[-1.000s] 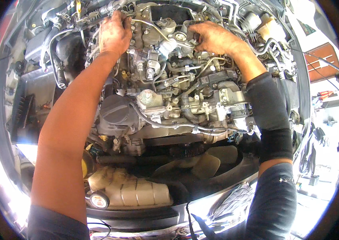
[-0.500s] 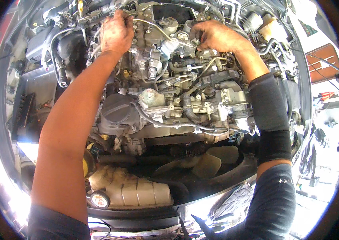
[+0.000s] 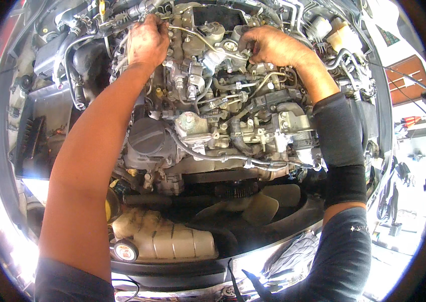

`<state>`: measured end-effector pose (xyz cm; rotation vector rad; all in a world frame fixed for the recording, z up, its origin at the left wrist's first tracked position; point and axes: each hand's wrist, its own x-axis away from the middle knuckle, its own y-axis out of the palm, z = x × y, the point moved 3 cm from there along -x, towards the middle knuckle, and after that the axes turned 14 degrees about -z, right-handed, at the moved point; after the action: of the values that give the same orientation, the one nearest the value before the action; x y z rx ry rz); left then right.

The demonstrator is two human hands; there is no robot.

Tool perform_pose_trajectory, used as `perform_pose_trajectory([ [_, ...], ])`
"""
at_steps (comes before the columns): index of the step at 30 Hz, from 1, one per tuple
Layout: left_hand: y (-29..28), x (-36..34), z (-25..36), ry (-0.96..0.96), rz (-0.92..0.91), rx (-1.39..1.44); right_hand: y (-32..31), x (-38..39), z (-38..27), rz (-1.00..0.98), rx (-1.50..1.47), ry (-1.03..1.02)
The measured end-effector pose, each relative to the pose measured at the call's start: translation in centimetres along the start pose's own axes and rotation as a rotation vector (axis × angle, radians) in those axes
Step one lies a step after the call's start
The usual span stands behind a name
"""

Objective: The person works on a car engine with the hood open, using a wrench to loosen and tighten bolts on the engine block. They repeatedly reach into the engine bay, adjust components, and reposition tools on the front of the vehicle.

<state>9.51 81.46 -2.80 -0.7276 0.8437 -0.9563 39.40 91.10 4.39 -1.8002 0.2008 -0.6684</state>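
Observation:
Both hands reach deep into an open engine bay, over the exposed engine [image 3: 213, 93]. At the far left of the engine, my left hand [image 3: 147, 41] is closed, its fingertips curled down behind the knuckles; whatever they grip is hidden. A thin bent metal pipe [image 3: 192, 33] runs from beside these fingers toward a round metal fitting [image 3: 230, 45]. Just right of that fitting, my right hand [image 3: 276, 46] is bent inward with thumb and fingers curled down among the parts. What it pinches cannot be made out.
Nearer me are a black round cap [image 3: 147, 137], a corrugated cable sleeve [image 3: 208, 157], fan blades [image 3: 263, 204] and a yellowed plastic reservoir [image 3: 167, 241]. An open black box [image 3: 44, 128] lies at left. A white fluid reservoir [image 3: 341, 38] sits far right, with a brown cabinet [image 3: 406, 80] beyond.
Both hands stay at the same places, with only very slight shifts of the left arm and the fingers. Nothing has visibly been taken or let go.

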Motion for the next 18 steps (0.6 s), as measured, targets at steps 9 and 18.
perform_pose_trajectory([
  [9,0.18,-0.15,-0.37,0.115,0.044,-0.002,-0.08,0.40,0.21,-0.025,-0.125,0.051],
  [18,0.19,-0.14,-0.35,0.091,0.033,-0.027,-0.28,0.20,0.34,-0.027,-0.169,0.063],
])
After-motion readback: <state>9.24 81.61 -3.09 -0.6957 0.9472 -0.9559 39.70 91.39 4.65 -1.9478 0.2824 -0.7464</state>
